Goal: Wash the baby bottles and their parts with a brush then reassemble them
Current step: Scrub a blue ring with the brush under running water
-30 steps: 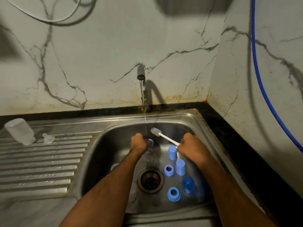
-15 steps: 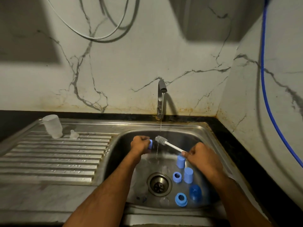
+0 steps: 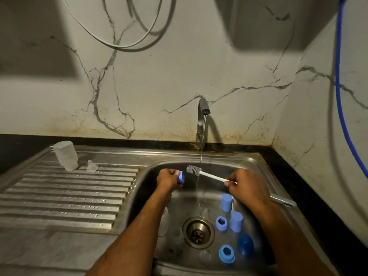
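Over a steel sink (image 3: 256, 162), under a thin stream from the tap (image 3: 202, 108), we hold the two things that the coming stroke must bring together. Our left hand (image 3: 168, 179) curls its fingers round a small blue bottle part (image 3: 181, 177), whose blue end faces right, toward the brush; what sort of part it is we cannot tell. Our right hand (image 3: 247, 188) pinches the white handle of the brush (image 3: 207, 174), whose long axis runs from that hand up and to the left, so that the grey bristle head (image 3: 194, 170) lies just beside the blue part, slightly farther and higher, and apart from it. In our judgement the brush needs only a short slide left along its own axis to meet the part, and the right hand would do the travelling. Other blue parts wait in the basin near the drain (image 3: 198, 233): two caps (image 3: 226, 202) standing upright, two rings (image 3: 227, 253). On the draining surface (image 3: 59, 196) at far left stand a clear bottle (image 3: 65, 155) and a teat (image 3: 92, 166).
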Action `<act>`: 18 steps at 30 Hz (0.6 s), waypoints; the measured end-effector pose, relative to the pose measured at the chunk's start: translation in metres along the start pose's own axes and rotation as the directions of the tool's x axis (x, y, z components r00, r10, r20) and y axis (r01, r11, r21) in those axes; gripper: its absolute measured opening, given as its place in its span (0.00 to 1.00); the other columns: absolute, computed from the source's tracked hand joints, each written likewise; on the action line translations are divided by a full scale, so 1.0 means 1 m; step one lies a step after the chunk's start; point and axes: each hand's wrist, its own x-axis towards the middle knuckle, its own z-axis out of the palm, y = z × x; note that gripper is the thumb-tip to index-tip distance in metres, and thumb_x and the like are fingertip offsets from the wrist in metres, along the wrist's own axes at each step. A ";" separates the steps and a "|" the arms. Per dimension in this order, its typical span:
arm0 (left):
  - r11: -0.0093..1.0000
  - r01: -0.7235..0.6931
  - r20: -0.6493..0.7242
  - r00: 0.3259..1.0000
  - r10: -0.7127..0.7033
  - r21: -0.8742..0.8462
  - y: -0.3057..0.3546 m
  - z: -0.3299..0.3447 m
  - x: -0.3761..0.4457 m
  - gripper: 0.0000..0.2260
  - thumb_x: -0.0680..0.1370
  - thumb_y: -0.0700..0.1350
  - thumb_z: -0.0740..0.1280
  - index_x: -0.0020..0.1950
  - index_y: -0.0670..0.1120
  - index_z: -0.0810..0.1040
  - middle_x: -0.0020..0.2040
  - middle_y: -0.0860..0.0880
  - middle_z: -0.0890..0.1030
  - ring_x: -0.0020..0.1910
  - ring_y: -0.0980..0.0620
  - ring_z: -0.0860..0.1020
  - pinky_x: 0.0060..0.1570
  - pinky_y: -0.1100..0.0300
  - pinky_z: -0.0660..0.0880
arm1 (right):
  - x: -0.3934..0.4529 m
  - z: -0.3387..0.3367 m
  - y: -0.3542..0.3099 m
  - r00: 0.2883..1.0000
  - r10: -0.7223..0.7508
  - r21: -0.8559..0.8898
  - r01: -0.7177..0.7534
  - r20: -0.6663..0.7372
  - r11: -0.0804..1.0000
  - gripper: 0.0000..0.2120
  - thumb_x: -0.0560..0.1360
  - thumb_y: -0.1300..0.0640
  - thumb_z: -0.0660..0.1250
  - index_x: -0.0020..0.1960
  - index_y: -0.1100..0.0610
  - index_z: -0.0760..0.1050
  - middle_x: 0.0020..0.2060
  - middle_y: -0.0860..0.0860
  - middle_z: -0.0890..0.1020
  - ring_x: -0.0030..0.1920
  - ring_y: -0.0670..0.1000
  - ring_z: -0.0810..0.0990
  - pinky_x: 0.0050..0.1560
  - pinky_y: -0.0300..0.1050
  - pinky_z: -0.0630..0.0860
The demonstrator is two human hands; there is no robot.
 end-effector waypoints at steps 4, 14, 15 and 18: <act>1.000 0.005 -0.005 1.000 -0.005 0.013 -0.001 0.001 0.010 0.10 0.82 0.43 0.64 0.59 0.40 0.80 0.54 0.39 0.80 0.51 0.44 0.82 0.48 0.52 0.82 | 0.006 0.004 0.007 0.997 -0.068 -0.014 0.068 0.023 0.998 0.09 0.78 0.47 0.69 0.51 0.49 0.85 0.41 0.48 0.85 0.43 0.47 0.81 0.50 0.47 0.80; 1.000 -0.013 0.032 0.999 0.013 -0.006 -0.001 0.005 0.012 0.09 0.82 0.40 0.64 0.55 0.37 0.81 0.50 0.36 0.81 0.49 0.41 0.82 0.47 0.50 0.82 | 0.008 0.013 0.002 0.993 -0.111 -0.042 0.109 -0.044 0.993 0.11 0.80 0.46 0.65 0.56 0.47 0.84 0.46 0.46 0.85 0.45 0.47 0.81 0.46 0.42 0.76; 1.000 -0.024 0.022 0.999 0.024 -0.004 0.000 0.006 0.012 0.09 0.82 0.40 0.64 0.56 0.37 0.81 0.51 0.37 0.81 0.49 0.42 0.82 0.48 0.49 0.83 | 0.008 0.015 0.002 0.993 -0.102 -0.048 0.100 -0.050 0.994 0.11 0.80 0.46 0.65 0.55 0.47 0.84 0.45 0.45 0.85 0.44 0.47 0.80 0.45 0.42 0.74; 0.995 -0.096 0.001 0.995 0.096 0.029 0.003 0.006 0.009 0.09 0.81 0.40 0.64 0.57 0.39 0.82 0.50 0.39 0.82 0.48 0.44 0.82 0.51 0.47 0.82 | 0.007 0.016 0.001 0.995 -0.088 -0.075 0.084 -0.043 0.994 0.10 0.80 0.47 0.65 0.53 0.49 0.83 0.39 0.47 0.78 0.38 0.48 0.74 0.40 0.41 0.67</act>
